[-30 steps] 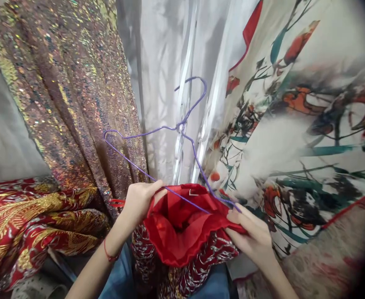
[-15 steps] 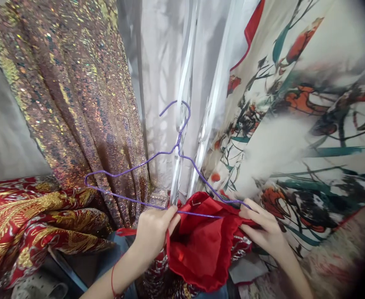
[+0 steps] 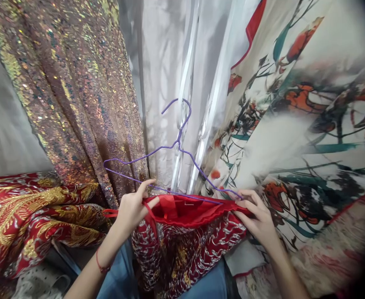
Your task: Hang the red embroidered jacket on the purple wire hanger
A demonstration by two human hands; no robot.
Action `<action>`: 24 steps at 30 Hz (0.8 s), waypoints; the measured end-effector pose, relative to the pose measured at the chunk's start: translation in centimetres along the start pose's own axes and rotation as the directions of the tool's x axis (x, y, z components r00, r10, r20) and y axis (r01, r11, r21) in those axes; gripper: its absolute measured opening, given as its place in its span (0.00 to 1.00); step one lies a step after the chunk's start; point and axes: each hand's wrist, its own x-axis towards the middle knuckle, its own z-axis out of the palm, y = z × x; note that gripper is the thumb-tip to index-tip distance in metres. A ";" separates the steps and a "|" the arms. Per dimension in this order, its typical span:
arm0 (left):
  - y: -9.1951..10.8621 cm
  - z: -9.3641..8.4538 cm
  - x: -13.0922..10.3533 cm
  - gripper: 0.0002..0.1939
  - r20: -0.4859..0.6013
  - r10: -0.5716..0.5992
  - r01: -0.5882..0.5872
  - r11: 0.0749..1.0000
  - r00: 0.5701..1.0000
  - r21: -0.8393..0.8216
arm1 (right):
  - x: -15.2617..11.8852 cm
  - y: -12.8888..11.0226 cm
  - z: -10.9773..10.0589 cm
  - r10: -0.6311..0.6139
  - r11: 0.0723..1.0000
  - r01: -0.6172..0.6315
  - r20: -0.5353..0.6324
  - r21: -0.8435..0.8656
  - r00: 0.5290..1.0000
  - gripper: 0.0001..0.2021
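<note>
A purple wire hanger (image 3: 178, 145) stands hook up in front of me. Its right end and part of its lower bar reach into the gathered opening of a red garment (image 3: 195, 214) with silver and gold embroidery. The left end of the hanger is outside the cloth. My left hand (image 3: 135, 209) is closed on the left edge of the opening, with the index finger by the lower bar. At the other edge, my right hand (image 3: 254, 209) pinches the cloth around the hanger's right tip. The opening is stretched wide between both hands.
A sequined cloth (image 3: 73, 91) hangs at left, above a bundled red and gold garment (image 3: 45, 216). White straps (image 3: 187, 74) hang behind the hanger. Floral-printed cloth (image 3: 294, 137) fills the right side. Blue fabric (image 3: 120, 270) lies beneath the held garment.
My left hand has moved left and slightly up with the cloth edge, stretching the opening wide and flat. The hanger's left end has swung inward to the right.
</note>
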 end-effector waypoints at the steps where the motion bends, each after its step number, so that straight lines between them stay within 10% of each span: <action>1: -0.5 -0.2 0.1 0.23 0.011 -0.012 0.012 1.000 1.000 -0.004 | -0.3 -0.1 0.2 -0.004 1.000 0.004 -0.028 -0.001 1.000 0.02; 12: -2.2 -1.9 0.0 0.36 0.369 0.048 -0.073 0.996 0.928 0.053 | -3.4 1.1 0.7 0.307 0.880 -0.188 -0.221 0.435 0.925 0.08; 24: -2.1 -0.1 2.6 0.18 0.505 -0.035 -0.173 0.917 0.863 0.359 | 1.2 1.7 1.0 0.259 0.580 -0.136 -0.024 0.803 0.966 0.19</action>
